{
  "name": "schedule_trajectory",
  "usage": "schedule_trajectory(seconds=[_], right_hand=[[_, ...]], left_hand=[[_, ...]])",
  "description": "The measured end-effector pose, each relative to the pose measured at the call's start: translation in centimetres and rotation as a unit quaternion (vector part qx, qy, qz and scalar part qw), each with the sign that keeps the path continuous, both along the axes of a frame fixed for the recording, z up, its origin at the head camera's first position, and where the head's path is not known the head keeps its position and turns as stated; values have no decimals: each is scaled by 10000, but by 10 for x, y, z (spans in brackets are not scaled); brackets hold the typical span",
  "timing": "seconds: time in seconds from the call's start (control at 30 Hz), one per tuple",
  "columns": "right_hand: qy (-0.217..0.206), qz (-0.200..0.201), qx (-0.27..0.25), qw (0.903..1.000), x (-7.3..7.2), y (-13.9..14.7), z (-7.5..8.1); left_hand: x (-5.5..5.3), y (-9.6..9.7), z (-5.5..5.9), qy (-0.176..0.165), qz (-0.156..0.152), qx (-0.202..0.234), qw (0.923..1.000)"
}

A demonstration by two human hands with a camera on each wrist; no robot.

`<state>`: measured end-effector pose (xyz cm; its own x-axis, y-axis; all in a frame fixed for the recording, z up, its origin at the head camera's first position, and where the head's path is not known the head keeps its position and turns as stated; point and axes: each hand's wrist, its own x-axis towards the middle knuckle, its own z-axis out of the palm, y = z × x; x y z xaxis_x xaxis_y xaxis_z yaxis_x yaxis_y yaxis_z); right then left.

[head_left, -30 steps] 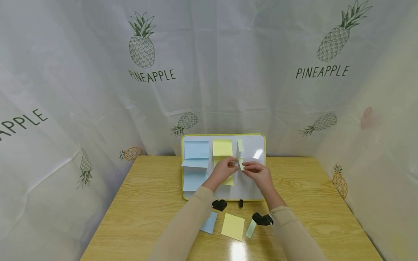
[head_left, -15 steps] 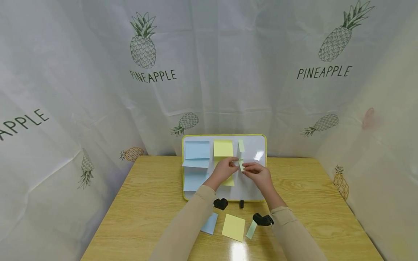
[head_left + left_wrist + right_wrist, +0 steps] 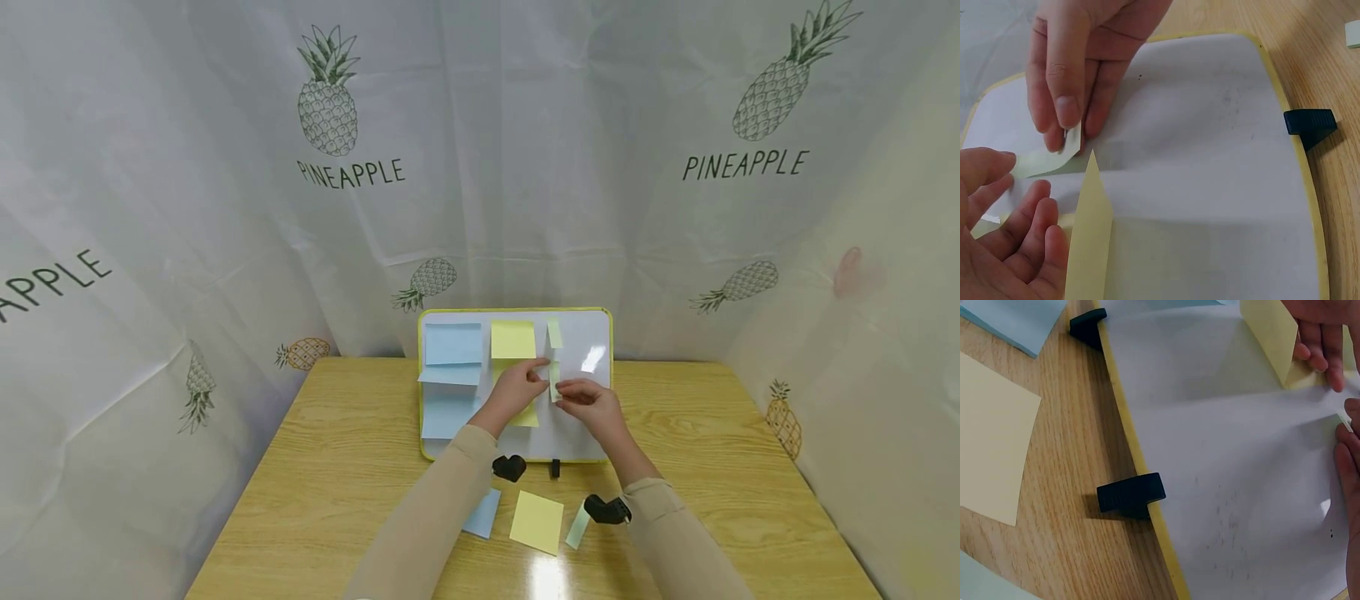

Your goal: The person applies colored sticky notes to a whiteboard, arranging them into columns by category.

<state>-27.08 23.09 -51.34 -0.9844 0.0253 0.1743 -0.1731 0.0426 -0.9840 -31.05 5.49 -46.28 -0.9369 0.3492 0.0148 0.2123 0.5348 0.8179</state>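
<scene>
A narrow pale green sticky note (image 3: 554,382) lies against the whiteboard (image 3: 573,433), its lower end bent outward in the left wrist view. My right hand (image 3: 597,408) pinches that lower end between thumb and fingers. With a fingertip, my left hand (image 3: 516,392) touches the note's upper end; its other fingers (image 3: 1044,212) are loosely bent. Above hangs another green note (image 3: 554,334). To the left are a column of yellow sticky notes (image 3: 513,340), partly hidden by my left hand, and a column of blue ones (image 3: 453,343).
On the wooden table (image 3: 337,467) before the board lie a blue pad (image 3: 482,513), a yellow pad (image 3: 536,523) and a narrow green pad (image 3: 577,528). Black supports (image 3: 1130,495) grip the board's lower edge. A pineapple-printed curtain (image 3: 525,167) encloses the table.
My right hand has moved slightly down with the green note's lower end, and the note now hangs straighter. My left hand stays by its upper end.
</scene>
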Motion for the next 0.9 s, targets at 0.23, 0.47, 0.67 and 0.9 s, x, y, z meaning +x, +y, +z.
schedule_trajectory(seconds=[0.23,0.47,0.67,0.9], right_hand=[[-107,265,422,9987,8,3,1],[29,439,1217,9916,38,4,27],[39,513,1665,9847,55,16,28],[414,714,1730,9815,59,37,-5]], left_hand=[[-1,0,0,-158,9,157,9998],[-2,0,-3,-485,-91,490,9976],[0,0,-4,-757,-207,784,9938],[1,3,-7,-1022,-393,894,9900]])
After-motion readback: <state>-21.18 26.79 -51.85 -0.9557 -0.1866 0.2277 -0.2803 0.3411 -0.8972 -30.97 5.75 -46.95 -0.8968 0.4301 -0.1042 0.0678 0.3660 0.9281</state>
